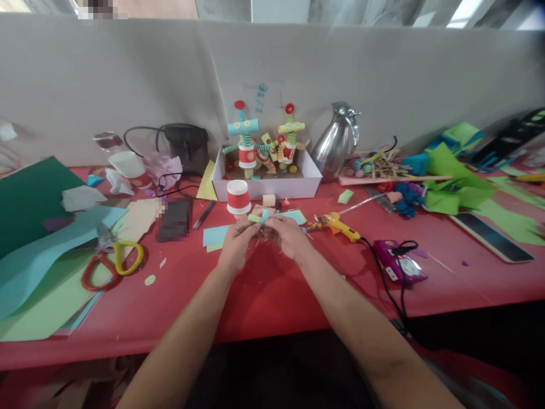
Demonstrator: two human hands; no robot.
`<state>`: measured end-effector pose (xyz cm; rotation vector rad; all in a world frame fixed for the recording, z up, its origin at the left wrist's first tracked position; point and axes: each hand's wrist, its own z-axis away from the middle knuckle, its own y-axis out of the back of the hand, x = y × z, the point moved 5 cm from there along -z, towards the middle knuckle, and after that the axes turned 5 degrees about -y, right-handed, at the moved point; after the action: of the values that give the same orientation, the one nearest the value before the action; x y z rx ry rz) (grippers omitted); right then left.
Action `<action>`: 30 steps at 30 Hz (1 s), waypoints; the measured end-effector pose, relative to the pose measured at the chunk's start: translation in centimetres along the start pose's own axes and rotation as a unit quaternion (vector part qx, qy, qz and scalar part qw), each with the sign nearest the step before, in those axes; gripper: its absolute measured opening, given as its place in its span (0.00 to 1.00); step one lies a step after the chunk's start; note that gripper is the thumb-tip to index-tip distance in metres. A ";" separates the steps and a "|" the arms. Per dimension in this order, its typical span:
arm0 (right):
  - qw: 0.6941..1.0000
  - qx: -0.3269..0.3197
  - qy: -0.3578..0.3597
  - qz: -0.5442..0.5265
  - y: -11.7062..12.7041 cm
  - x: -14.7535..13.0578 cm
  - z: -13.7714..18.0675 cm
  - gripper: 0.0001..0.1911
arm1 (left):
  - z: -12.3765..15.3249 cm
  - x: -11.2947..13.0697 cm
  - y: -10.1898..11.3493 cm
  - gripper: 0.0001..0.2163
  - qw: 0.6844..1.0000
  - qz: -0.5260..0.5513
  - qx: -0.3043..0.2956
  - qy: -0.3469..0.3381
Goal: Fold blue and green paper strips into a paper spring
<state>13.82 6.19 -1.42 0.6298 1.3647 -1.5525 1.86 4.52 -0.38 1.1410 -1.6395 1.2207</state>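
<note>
L hand (236, 241) & R hand (289, 234) are close tog., fingertips pinched on a small lt-green paper strip (254, 218) meeting a lt-blue paper strip (265, 215), just above the red-covered table (272, 301). White paper cup w/ red band (238, 199) stands just beyond L hand; yellow plastic glue gun (344, 228) lies to R hand's right, approx. level w/ it.
</note>
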 end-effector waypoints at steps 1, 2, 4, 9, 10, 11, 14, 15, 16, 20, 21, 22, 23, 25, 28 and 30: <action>1.000 0.005 -0.002 -0.004 0.1 0.0 0.0 0.10 | 0.1 0.0 0.1 0.08 1.000 -0.002 0.013 -0.005; 1.000 0.011 -0.005 -0.006 0.2 0.0 -0.1 0.11 | 0.2 0.1 0.2 0.08 0.999 -0.005 0.032 -0.013; 1.000 0.020 -0.009 -0.007 0.2 0.0 -0.1 0.11 | 0.5 0.1 0.5 0.08 0.997 -0.025 0.072 -0.032; 0.999 0.035 -0.011 -0.013 0.1 0.2 -0.1 0.11 | 1.1 0.9 0.7 0.07 0.961 -0.217 0.127 -0.120; 0.999 0.038 -0.014 -0.013 0.1 0.3 -0.1 0.11 | 1.2 1.2 0.6 0.07 0.944 -0.267 0.132 -0.143; 0.999 0.040 -0.016 -0.013 0.1 0.3 -0.1 0.11 | 1.4 1.5 0.5 0.07 0.926 -0.310 0.136 -0.166; 0.999 0.045 -0.018 -0.012 0.1 0.3 -0.1 0.10 | 1.8 1.9 0.0 0.08 0.889 -0.378 0.132 -0.223; 0.999 0.046 -0.019 -0.012 0.1 0.3 -0.1 0.10 | 1.9 2.0 -0.1 0.09 0.881 -0.387 0.126 -0.240; 0.999 0.046 -0.019 -0.012 0.1 0.2 -0.1 0.11 | 1.9 2.0 -0.2 0.10 0.876 -0.393 0.118 -0.254; 0.999 0.044 -0.012 -0.009 0.1 0.1 -0.1 0.11 | 2.0 1.7 -0.5 0.13 0.855 -0.427 0.070 -0.286; 0.999 0.044 -0.009 -0.009 0.2 0.1 -0.1 0.11 | 2.0 1.7 -0.5 0.13 0.847 -0.443 0.055 -0.289; 0.999 0.044 -0.007 -0.009 0.2 0.1 -0.1 0.11 | 2.0 1.6 -0.6 0.14 0.837 -0.460 0.042 -0.292; 0.999 0.044 -0.005 -0.009 0.3 0.1 -0.1 0.11 | 2.0 1.6 -0.7 0.15 0.826 -0.479 0.029 -0.295; 0.999 0.040 0.001 -0.010 0.4 0.1 -0.1 0.11 | 1.9 1.5 -0.9 0.16 0.804 -0.515 0.010 -0.297; 0.999 0.023 0.019 -0.013 0.3 0.0 0.0 0.10 | 1.8 1.3 -0.9 0.16 0.790 -0.544 0.006 -0.283; 1.000 0.007 0.026 -0.013 0.1 0.0 0.0 0.10 | 1.6 1.1 -0.8 0.16 0.789 -0.551 0.007 -0.272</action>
<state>13.96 6.20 -1.44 0.6673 1.4070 -1.5760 2.15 2.62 0.52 2.1392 -0.9228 0.1173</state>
